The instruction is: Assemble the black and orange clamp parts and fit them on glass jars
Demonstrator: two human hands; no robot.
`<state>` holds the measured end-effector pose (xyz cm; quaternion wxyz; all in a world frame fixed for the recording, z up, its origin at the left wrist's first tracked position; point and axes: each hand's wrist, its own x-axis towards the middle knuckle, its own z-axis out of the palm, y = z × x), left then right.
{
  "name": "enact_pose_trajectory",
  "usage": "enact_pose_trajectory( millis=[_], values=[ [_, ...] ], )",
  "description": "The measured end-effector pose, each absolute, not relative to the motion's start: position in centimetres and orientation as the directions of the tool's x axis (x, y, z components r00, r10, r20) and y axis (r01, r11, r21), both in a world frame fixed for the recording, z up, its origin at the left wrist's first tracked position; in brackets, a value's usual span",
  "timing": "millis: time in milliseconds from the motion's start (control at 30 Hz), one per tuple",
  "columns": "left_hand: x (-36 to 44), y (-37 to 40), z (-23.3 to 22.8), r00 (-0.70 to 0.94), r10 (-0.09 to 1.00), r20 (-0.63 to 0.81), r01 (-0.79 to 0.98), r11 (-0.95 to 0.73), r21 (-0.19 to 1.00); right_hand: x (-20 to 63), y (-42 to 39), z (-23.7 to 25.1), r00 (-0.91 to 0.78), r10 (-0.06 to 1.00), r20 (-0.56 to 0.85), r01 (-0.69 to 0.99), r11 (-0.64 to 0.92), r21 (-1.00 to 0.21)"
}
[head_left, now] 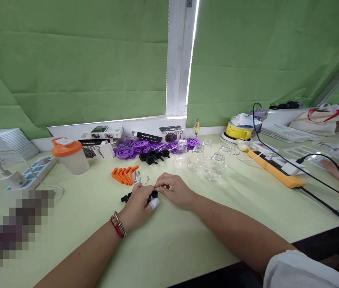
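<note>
Hands meeting at frame centre on the table (187, 248): left hand (137, 206) and right hand (175, 191), fingers pinched together on a small black part (154, 194), steadied low; orange clips (124, 175) within reach just above.

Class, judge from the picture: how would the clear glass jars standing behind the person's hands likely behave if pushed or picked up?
The clear glass jars look rigid and probably fragile, being thin transparent glass. Standing crowded together, a pushed one would likely knock its neighbours. Their rounded sides suggest that a tipped jar might roll on the smooth pale green table.
</note>
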<state>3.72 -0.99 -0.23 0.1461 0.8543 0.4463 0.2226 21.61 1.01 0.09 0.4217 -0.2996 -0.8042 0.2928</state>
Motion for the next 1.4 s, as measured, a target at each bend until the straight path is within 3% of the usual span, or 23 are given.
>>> enact_pose_trajectory(
  millis=[800, 1400],
  values=[
    [3.32, -0.96, -0.75, 0.519, 0.807, 0.281, 0.675, -0.589, 0.444, 21.58, 1.12, -0.34, -0.475, 0.762, 0.441, 0.112, 0.549, -0.828],
    [3.26, -1.08, -0.34, 0.522, 0.810, 0.268, 0.661, -0.582, 0.474, 21.55, 1.28, -0.38, -0.490, 0.757, 0.432, 0.111, 0.546, -0.830]
  ],
)
